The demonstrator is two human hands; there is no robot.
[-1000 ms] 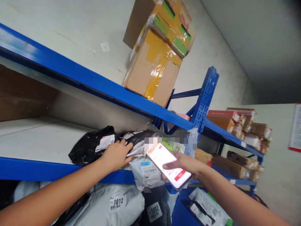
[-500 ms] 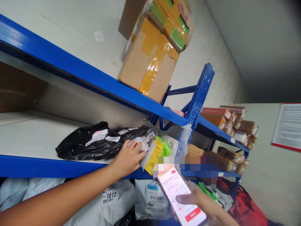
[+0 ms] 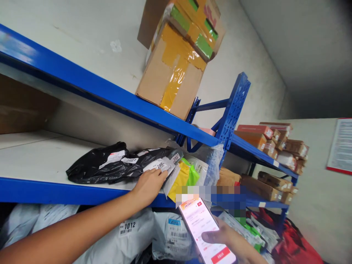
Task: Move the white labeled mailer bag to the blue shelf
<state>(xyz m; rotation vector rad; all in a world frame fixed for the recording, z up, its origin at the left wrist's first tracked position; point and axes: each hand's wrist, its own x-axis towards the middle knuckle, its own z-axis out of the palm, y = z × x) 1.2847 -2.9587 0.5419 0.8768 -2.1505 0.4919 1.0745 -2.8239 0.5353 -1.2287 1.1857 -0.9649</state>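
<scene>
Pointing its long axis up-left, the phone [image 3: 197, 222] sits clasped in the right grip [image 3: 229, 236]; left grip [image 3: 150, 187] unclear.

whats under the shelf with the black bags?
Pale plastic parcels: the one marked 1012, and a blue-labelled parcel to its right. The left forearm and phone hide what's behind them; the deeper back isn't visible.

I could reach under the long blue metal beam [image 3: 82, 82] over the white shelf board's [image 3: 33, 159] left front edge; rightward, crumpled black plastic bags [image 3: 93, 167] block me.
</scene>
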